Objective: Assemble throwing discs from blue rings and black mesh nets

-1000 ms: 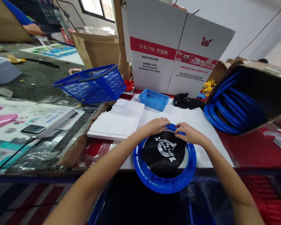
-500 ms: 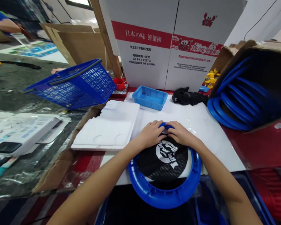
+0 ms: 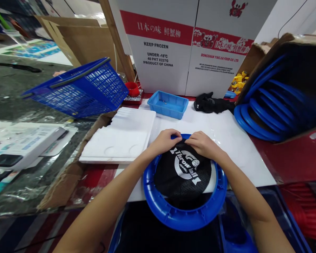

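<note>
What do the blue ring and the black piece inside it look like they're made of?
The blue ring looks like moulded hard plastic: glossy, with ribs and small notches along its rim. The black piece looks like mesh fabric, matte, with a fine grid of holes and a white printed logo; the exact fibre can't be told. The left hand and right hand both pinch its far edge at the ring.

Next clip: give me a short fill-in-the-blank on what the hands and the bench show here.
1. Both the left hand and the right hand pinch the far edge of the black ____ inside the blue ring.
2. The white print on it reads "Throw ____".
3. The small blue tray sits on the white sheet, ____ the hands.
4. The blue basket is left of the tray, and it is ____.

Missing words: mesh; ball; beyond; tilted
</note>
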The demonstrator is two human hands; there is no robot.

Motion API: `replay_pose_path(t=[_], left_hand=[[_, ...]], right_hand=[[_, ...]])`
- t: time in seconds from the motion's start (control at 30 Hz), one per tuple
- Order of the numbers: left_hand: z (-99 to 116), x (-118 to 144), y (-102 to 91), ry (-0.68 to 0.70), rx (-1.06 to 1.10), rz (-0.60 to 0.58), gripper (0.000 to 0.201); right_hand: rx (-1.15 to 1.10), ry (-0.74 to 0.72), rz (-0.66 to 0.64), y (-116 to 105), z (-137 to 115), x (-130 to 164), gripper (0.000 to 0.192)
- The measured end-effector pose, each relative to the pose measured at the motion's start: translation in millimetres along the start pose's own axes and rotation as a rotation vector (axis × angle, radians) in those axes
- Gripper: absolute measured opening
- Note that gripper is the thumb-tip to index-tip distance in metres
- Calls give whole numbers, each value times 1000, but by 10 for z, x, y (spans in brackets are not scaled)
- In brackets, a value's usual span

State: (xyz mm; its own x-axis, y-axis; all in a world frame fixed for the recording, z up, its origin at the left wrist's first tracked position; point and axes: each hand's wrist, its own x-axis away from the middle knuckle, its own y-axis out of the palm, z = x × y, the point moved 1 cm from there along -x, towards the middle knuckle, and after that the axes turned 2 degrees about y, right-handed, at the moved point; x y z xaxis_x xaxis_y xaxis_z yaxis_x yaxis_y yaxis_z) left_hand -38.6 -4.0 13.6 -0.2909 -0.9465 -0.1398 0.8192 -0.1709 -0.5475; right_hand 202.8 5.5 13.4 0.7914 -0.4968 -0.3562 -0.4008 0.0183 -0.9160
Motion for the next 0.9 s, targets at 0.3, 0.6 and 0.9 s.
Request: replay_pose_path(t=[0.3, 0.6, 0.9], left_hand=[[-7, 5, 21, 54, -95, 13, 9], [45, 26, -17, 132, -85, -45, 7], [-9, -11, 9, -14, -132, 10, 15]], right_hand=[[25, 58, 3, 88, 41, -20, 27], [61, -5, 123, 4, -4, -2, 38], [175, 17, 33, 74, -25, -37, 37]])
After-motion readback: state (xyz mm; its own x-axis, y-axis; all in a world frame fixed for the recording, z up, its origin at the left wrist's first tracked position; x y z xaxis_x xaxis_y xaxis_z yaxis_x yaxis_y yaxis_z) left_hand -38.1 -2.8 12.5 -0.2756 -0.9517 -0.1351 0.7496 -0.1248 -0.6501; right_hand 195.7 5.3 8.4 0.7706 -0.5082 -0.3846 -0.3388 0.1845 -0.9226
